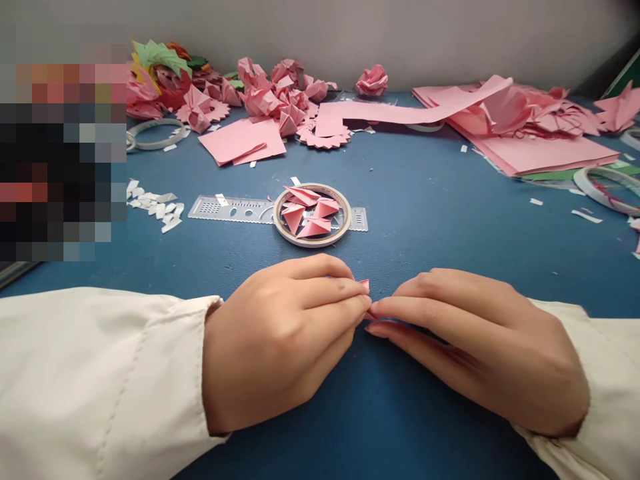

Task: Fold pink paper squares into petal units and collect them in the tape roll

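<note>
Between my two hands is a small piece of pink paper (371, 313), mostly covered by the fingers. My left hand (290, 327) is closed on it from the left, and a pink corner sticks out past its fingertips. From the right, my right hand (480, 340) pinches the same paper between thumb and forefinger. Just beyond my left hand lies a roll of tape (279, 230) with several folded pink paper pieces (315, 227) inside its ring. A clear stencil ruler (227, 209) runs beneath the roll.
Crumpled and folded pink paper (280, 93) is heaped along the wall. Pink sheets (550, 155) and another tape roll (585, 183) lie at the right. White paper scraps (157, 205) are scattered on the blue table (425, 220) at the left. A blurred block hides the upper left.
</note>
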### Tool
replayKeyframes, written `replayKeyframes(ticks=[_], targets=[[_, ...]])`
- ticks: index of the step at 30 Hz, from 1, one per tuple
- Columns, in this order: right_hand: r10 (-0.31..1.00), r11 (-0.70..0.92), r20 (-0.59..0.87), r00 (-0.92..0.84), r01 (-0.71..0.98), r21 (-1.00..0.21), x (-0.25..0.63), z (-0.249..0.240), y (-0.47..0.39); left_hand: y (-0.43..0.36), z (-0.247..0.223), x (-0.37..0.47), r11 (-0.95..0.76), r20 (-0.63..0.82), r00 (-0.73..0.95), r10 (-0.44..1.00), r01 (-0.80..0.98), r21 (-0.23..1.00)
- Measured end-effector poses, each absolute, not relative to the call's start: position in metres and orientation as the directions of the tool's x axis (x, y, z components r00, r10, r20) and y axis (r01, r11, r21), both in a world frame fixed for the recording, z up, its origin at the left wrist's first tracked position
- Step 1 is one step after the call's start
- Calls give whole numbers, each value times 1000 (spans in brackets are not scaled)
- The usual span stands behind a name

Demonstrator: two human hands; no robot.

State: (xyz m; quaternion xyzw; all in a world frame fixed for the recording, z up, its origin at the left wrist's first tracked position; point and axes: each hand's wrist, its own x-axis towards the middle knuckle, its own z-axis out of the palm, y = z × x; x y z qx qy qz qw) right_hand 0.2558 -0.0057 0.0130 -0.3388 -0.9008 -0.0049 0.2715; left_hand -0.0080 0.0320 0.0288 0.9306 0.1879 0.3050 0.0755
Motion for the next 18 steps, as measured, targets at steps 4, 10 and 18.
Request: replayKeyframes(ticks=[4,10,18], targets=[[609,764,503,-613,624,-165,257,12,-6,32,29,-8,-917,542,740,399,301,263],[632,733,521,-574,660,-161,257,13,-8,25,28,-9,-885,544,698,466,353,305],[705,697,464,-536,643,-316,251,15,-5,26,27,-10,-902,534,728,430,327,280]])
